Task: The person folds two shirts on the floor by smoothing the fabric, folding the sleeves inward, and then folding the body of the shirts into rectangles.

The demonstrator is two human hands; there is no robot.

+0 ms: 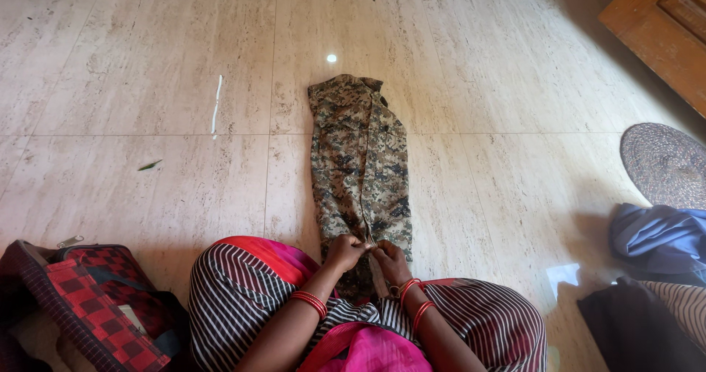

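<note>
Between our knees, head view: left hand (344, 252) and right hand (389, 260) both pinch the near end of the camo garment (359, 162), which stretches away across the floor (147, 85). Bag (95, 298) left of left hand.

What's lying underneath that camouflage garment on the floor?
The camouflage garment lies flat on the pale tiled floor. Both hands pinch its near end. Anything beneath it is covered.

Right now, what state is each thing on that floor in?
Camouflage trousers: folded lengthwise, flat on floor.
Left hand: pinching the near end.
Right hand: pinching the near end.
Checked bag: open.
Blue cloth: crumpled.
Round mat: flat.
</note>
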